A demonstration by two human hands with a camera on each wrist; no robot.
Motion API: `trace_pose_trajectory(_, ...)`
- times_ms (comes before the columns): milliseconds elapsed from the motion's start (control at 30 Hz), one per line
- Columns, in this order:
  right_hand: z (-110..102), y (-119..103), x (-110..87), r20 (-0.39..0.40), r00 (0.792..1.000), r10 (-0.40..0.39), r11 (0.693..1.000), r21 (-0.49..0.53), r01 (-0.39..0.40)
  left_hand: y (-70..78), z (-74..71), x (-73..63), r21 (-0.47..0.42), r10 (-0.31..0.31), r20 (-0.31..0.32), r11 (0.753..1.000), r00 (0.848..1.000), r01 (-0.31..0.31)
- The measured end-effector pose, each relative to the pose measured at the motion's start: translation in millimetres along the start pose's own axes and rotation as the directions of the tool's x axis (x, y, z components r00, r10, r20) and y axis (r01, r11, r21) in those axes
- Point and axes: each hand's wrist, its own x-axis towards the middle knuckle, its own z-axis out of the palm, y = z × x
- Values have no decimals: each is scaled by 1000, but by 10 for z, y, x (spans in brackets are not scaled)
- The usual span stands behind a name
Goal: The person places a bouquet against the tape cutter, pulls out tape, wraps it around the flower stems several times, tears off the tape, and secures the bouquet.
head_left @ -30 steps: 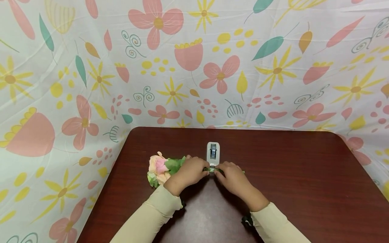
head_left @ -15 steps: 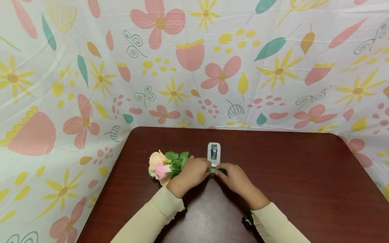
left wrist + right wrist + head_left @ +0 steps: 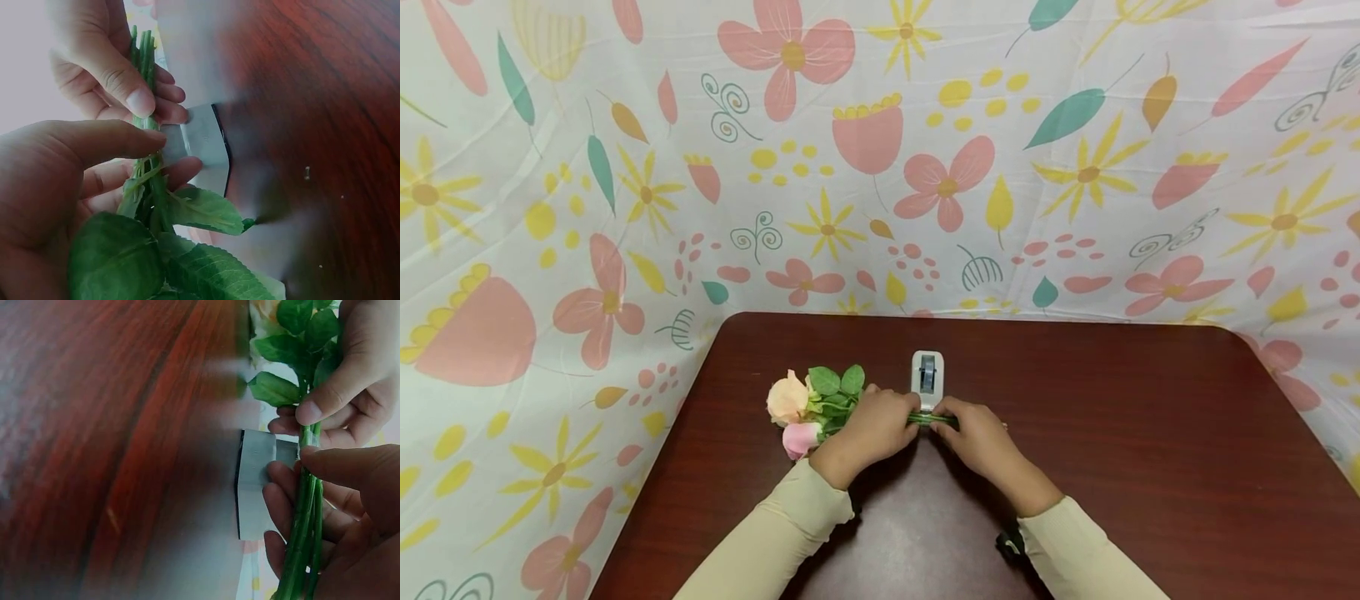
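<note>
1. Two hands are holding one bunch of roses (image 3: 835, 403): the left grip (image 3: 877, 427) is pinching its green stems (image 3: 304, 519) below the leaves (image 3: 115, 256), while the right grip (image 3: 976, 437) is pinching them nearer their bare ends.
2. Two blooms are showing left of the left grip: one peach rose (image 3: 788, 399), one pink rose (image 3: 801, 438). The stems are overlapping, too tightly for counting.
3. One tape dispenser (image 3: 917, 390), carrying one tape roll (image 3: 927, 373), is standing on the bench (image 3: 1112, 400) just beyond the gap between both grips.
</note>
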Motion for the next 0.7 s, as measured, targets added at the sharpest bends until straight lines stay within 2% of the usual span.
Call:
trace_pose_trajectory(500, 20, -26, -21, -8, 1000, -1, 1000, -27, 1, 14, 60, -56, -95, -13, -19, 995, 1000, 11)
trace_pose_trajectory(700, 13, -61, -55, -19, 1000, 4, 999, -38, -5, 16, 119, -85, -91, -7, -64, 996, 998, 1)
